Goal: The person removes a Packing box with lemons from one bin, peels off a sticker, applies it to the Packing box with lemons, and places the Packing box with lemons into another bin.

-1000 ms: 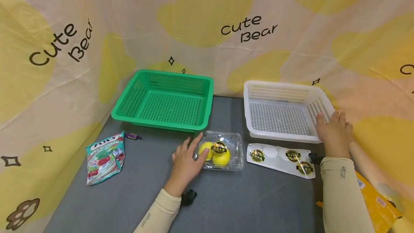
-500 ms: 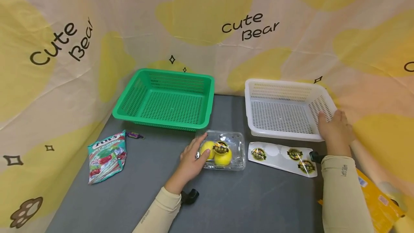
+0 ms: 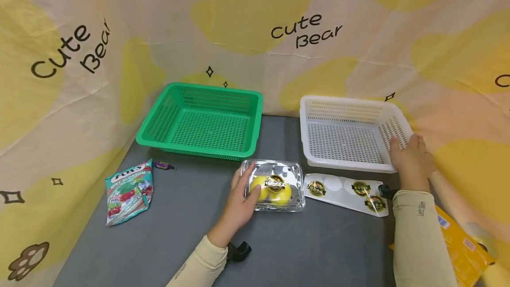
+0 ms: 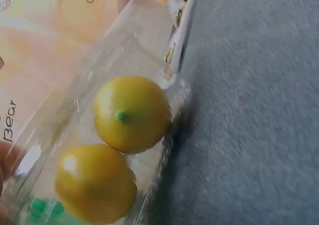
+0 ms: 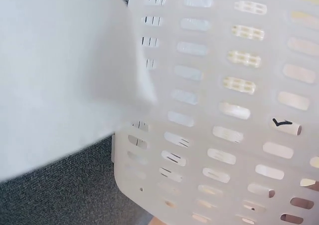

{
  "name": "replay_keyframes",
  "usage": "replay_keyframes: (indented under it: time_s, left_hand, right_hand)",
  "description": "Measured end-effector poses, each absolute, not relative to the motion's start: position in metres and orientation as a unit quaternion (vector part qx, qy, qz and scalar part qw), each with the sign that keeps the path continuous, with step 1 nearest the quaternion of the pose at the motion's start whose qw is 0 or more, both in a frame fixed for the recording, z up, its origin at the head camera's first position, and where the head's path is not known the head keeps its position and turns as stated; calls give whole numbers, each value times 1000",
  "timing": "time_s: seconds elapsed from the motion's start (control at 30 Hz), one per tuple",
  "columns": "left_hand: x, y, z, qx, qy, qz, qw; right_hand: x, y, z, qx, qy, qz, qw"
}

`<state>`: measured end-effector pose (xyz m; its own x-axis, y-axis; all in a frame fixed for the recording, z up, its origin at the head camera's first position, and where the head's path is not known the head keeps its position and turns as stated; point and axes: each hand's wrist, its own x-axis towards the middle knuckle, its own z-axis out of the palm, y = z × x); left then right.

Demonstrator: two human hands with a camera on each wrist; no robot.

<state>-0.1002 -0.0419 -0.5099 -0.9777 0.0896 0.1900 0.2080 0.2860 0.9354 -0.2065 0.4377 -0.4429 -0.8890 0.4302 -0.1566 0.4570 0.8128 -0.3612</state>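
My left hand grips the left end of a clear plastic fruit box, its thumb lying over the lid. Two yellow lemons sit inside, and a round black-and-gold sticker is on the lid. At the far right my right hand holds the right rim of the white basket, thumb on the inner side. The basket's slotted wall fills much of the right wrist view. Between box and basket lies a white sticker sheet with several round stickers.
A green basket stands at the back left. Nearer on the left are a teal candy bag and a small purple-wrapped candy. An orange packet lies by the right forearm. Printed fabric walls the table's back and sides.
My left hand has moved right and closed on the fruit box, which has shifted slightly right. The right hand stays on the white basket's rim.
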Motion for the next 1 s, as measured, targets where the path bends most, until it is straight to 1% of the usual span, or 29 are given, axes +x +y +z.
replay_keyframes:
  time_s: [0.1, 0.2, 0.47, 0.6, 0.77, 1.0]
  left_hand:
    - [-100, -39, -506, -91, -802, -587, 72]
    - [-100, -39, -499, -82, -797, -595, 69]
    - [-104, -33, -476, -27, -759, -650, -29]
    - [-110, -24, -468, -31, -743, -667, -52]
    - [-123, -9, -448, -56, -735, -674, -48]
    - [-154, 16, -422, -115, -755, -645, -17]
  right_hand:
    - [-206, 437, -443, 233, 951, -198, 36]
    - [-207, 437, -444, 232, 952, -197, 40]
    - [-211, 439, -446, 235, 952, -194, 36]
    - [-210, 440, -446, 235, 952, -195, 34]
    - [-210, 438, -444, 229, 955, -189, 25]
    - [-211, 439, -447, 237, 953, -185, 30]
